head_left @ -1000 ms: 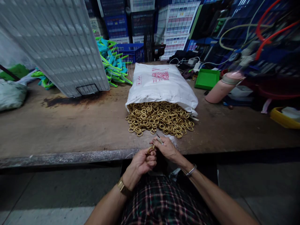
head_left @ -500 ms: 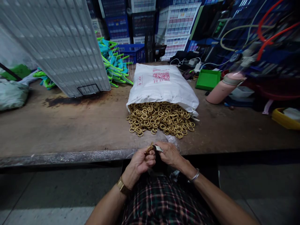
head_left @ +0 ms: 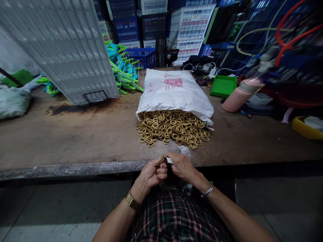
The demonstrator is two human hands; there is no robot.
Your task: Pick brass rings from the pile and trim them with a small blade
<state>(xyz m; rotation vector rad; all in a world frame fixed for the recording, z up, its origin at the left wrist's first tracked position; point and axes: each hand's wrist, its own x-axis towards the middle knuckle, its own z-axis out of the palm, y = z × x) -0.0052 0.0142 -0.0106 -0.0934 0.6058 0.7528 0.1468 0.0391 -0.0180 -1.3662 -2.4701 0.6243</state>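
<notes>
My left hand [head_left: 152, 173] is closed in a pinch around a brass-coloured ring [head_left: 160, 161] at the table's front edge. My right hand [head_left: 183, 165] grips a small tool [head_left: 169, 160], pale in the part that shows and dark at the end against the ring. Its exact kind is too small to make out. Just beyond both hands, a heap of similar brass-coloured rings [head_left: 174, 129] spills from the mouth of a white sack [head_left: 171, 92] with red print, lying on its side.
The brown table [head_left: 75, 137] has a wrapped front edge. A tall translucent ribbed panel [head_left: 65, 50] stands at left, beside bright green and turquoise pieces [head_left: 126, 72]. To the right are a green tray [head_left: 224, 86], a pink bottle [head_left: 241, 95] and a yellow container [head_left: 306, 129]. Stacked crates [head_left: 188, 27] rise behind.
Both hands stay in nearly the same place, with the ring and tool still together. The ring and the tool have tilted slightly; the heap and sack look unchanged.
</notes>
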